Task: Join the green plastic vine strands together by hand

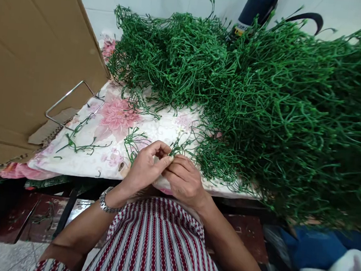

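Note:
Near the front edge of the table, my left hand (148, 166) and my right hand (185, 179) meet at the fingertips. Both are closed around a small green plastic sprig (175, 148), whose thin stems stick up past the fingers. Its lower end is hidden by the fingers. Just left of my left hand, a loose green sprig (135, 139) lies on the floral cloth (159, 127). A huge heap of green stems (275, 97) spreads behind and to the right of my hands.
A tall cardboard box (38, 55) stands at the left, with a bent metal wire frame (65, 96) beside it. Loose stem pieces (83, 146) lie near it. A dark bottle (256, 9) rises behind the heap against the tiled wall.

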{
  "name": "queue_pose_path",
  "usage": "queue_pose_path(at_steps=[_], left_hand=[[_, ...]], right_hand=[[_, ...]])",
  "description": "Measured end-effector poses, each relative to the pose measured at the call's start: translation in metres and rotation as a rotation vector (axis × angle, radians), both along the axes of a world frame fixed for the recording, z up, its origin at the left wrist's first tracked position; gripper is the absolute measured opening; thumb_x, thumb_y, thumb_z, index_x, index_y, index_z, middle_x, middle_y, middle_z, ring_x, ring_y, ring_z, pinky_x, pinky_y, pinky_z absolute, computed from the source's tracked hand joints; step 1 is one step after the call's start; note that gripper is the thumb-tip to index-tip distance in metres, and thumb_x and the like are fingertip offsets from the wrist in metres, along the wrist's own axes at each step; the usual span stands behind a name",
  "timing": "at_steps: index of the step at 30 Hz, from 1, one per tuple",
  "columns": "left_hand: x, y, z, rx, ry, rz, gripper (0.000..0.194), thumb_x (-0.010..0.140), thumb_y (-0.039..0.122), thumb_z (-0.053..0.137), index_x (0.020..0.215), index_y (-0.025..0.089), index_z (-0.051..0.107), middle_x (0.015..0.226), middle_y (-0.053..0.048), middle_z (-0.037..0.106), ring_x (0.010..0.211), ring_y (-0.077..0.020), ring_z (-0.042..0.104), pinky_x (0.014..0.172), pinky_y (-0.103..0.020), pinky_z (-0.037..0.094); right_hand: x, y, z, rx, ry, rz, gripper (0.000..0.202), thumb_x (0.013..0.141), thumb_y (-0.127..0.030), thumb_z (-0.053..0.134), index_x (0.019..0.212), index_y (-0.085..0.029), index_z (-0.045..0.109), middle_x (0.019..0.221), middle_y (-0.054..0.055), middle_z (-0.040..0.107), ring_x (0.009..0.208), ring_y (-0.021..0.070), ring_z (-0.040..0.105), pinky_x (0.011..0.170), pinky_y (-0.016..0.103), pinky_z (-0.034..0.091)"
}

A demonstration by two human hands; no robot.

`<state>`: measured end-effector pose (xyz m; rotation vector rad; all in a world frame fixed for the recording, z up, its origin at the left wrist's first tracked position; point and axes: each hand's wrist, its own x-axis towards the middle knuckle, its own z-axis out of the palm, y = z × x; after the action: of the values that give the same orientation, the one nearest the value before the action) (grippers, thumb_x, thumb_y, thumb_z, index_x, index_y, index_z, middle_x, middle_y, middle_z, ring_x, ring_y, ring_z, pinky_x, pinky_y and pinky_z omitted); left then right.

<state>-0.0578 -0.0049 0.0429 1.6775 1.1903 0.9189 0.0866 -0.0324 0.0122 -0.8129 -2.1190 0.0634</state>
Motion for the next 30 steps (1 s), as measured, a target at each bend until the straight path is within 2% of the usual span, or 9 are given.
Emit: queue_pose_path(at_steps=[4,7,10,13,15,17,20,24,30], left_hand=[[0.004,-0.001,-0.005,-0.126,-0.113,0.079,0.01,0.071,0.014,0.053,0.08,0.017,0.056,0.065,0.003,0.052,0.06,-0.0097,0.048,0.056,-0.021,0.04],[0.003,-0.005,-0.006,-0.112,-0.111,0.156,0.011,0.071,0.013,0.052,0.08,0.017,0.056,0.063,0.003,0.049,0.058,-0.0092,0.046,0.055,-0.021,0.039],[0.002,-0.009,-0.007,0.028,-0.027,0.202,0.009,0.072,0.012,0.052,0.078,0.017,0.055,0.067,0.002,0.051,0.064,-0.0103,0.048,0.063,-0.023,0.041],[0.002,-0.013,-0.009,0.228,0.07,0.194,0.01,0.073,0.011,0.051,0.079,0.018,0.054,0.075,0.0,0.054,0.072,-0.0124,0.051,0.068,-0.025,0.042],[0.004,-0.016,-0.01,0.33,0.096,0.181,0.011,0.074,0.01,0.049,0.079,0.019,0.053,0.076,-0.001,0.055,0.074,-0.0131,0.051,0.068,-0.025,0.042],[0.005,-0.018,-0.011,0.357,0.087,0.157,0.011,0.075,0.009,0.048,0.078,0.019,0.052,0.075,-0.001,0.054,0.073,-0.0129,0.051,0.067,-0.025,0.042],[0.003,-0.018,-0.013,0.242,0.023,0.125,0.008,0.076,0.011,0.05,0.079,0.018,0.052,0.073,0.0,0.052,0.068,-0.0115,0.049,0.064,-0.024,0.04],[-0.003,-0.015,-0.012,0.052,-0.08,0.042,0.006,0.079,0.018,0.051,0.082,0.017,0.056,0.068,0.001,0.046,0.061,-0.0105,0.043,0.058,-0.023,0.035],[-0.005,-0.009,-0.012,0.017,-0.172,-0.033,0.008,0.077,0.017,0.055,0.077,0.016,0.063,0.069,0.0,0.047,0.066,-0.0113,0.045,0.057,-0.023,0.032]], right_hand=[[0.0,-0.005,0.0,-0.075,-0.034,0.038,0.023,0.082,-0.006,0.045,0.093,-0.018,0.062,0.084,0.005,0.065,0.093,0.0155,0.058,0.09,0.037,0.05],[0.007,-0.013,0.009,-0.134,-0.01,0.021,0.03,0.08,-0.006,0.045,0.104,-0.018,0.06,0.096,0.008,0.064,0.103,0.0192,0.057,0.09,0.041,0.051],[0.017,-0.018,0.024,-0.059,0.139,-0.052,0.039,0.077,-0.006,0.054,0.113,-0.02,0.056,0.104,0.01,0.061,0.104,0.0216,0.057,0.086,0.041,0.052],[0.023,-0.013,0.036,-0.014,0.195,-0.235,0.045,0.075,-0.009,0.058,0.119,-0.02,0.053,0.105,0.011,0.059,0.099,0.0221,0.056,0.083,0.04,0.052],[0.022,-0.006,0.039,-0.064,0.126,-0.316,0.039,0.077,-0.016,0.059,0.116,-0.018,0.054,0.101,0.012,0.059,0.095,0.0224,0.056,0.081,0.04,0.051],[0.02,-0.001,0.037,-0.109,0.067,-0.318,0.026,0.079,-0.019,0.058,0.105,-0.017,0.06,0.09,0.01,0.06,0.086,0.021,0.056,0.075,0.038,0.051],[0.018,0.001,0.032,-0.139,0.154,-0.298,0.013,0.081,-0.014,0.054,0.09,-0.017,0.063,0.081,0.007,0.061,0.078,0.0173,0.058,0.07,0.033,0.051],[0.021,-0.001,0.029,-0.243,0.354,-0.284,0.014,0.081,-0.012,0.055,0.089,-0.019,0.063,0.087,0.004,0.062,0.082,0.0155,0.06,0.072,0.03,0.051],[0.024,0.002,0.025,-0.328,0.516,-0.265,0.013,0.078,-0.01,0.06,0.086,-0.02,0.064,0.083,0.002,0.061,0.08,0.014,0.059,0.071,0.029,0.05]])
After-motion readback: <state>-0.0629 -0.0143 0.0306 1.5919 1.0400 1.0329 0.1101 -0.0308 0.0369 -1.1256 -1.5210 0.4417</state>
